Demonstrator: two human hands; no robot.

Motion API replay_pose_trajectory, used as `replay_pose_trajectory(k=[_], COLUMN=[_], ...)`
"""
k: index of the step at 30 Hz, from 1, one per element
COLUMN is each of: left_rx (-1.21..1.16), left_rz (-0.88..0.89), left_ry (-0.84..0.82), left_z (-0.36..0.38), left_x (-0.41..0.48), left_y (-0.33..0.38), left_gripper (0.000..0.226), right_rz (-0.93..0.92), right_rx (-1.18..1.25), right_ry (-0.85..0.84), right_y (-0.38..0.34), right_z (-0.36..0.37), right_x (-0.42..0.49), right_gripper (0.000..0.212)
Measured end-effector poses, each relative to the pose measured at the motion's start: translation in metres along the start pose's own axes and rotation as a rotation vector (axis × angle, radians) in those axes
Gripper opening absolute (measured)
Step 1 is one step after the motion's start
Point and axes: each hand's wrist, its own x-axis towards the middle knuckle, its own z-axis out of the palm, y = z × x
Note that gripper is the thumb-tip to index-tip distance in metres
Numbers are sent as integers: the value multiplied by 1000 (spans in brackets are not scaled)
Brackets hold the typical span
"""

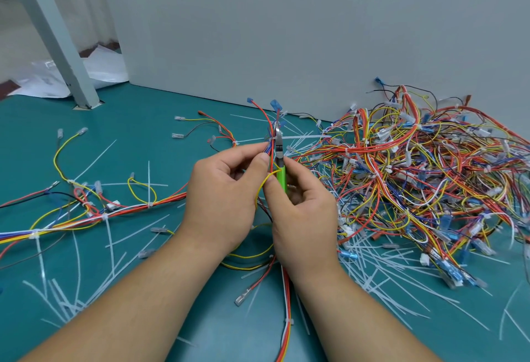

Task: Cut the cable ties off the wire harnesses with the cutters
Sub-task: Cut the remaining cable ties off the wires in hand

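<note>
Right hand (304, 204) grips the green cutters (281, 174), nose pointing up and away; my left hand (226, 189) pinches the harness (268, 148) just beside them, bundle parallel, cable tie (301, 137) (tail sticking rightward) at the blades.

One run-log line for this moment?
left hand: holds wire harness | right hand: grips green cutters, tip at harness | harness pile: right | loose cable ties: on floor

A single head-worn view (wide-angle, so the edges bow) looks forward and down, close over the forearms, with the left hand (226, 189) and right hand (304, 209) mid-frame. It faces a grey wall (286, 32) across a teal surface (137, 143), seemingly the floor.
</note>
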Motion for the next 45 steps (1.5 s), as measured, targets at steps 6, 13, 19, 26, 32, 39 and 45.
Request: replay_pose_trajectory(k=[6, 13, 19, 26, 32, 39, 45], left_rx=[-5, -1, 7, 7, 7, 6, 7], left_rz=[18, 7, 9, -7, -9, -19, -17], left_ry=[-23, -18, -6, 12, 4, 7, 2], left_z=[0, -1, -1, -2, -1, -1, -1], left_x=[-1, 0, 1, 2, 1, 1, 1], left_y=[1, -1, -3, -6, -5, -5, -5], left_gripper=[26, 23, 24, 20, 20, 20, 20], right_rz=[-70, -63, -111, -93, -95, -114, -121], right_rx=[-89, -189, -229, -195, -162, -124, -105], right_ry=[-21, -33, -35, -17, 6, -15, -28], right_y=[-1, -4, -4, -5, -3, -7, -11], right_z=[0, -1, -2, 1, 1, 3, 3], right_x=[-2, -2, -2, -1, -3, -3, -4], right_gripper=[27, 36, 34, 28, 34, 30, 36])
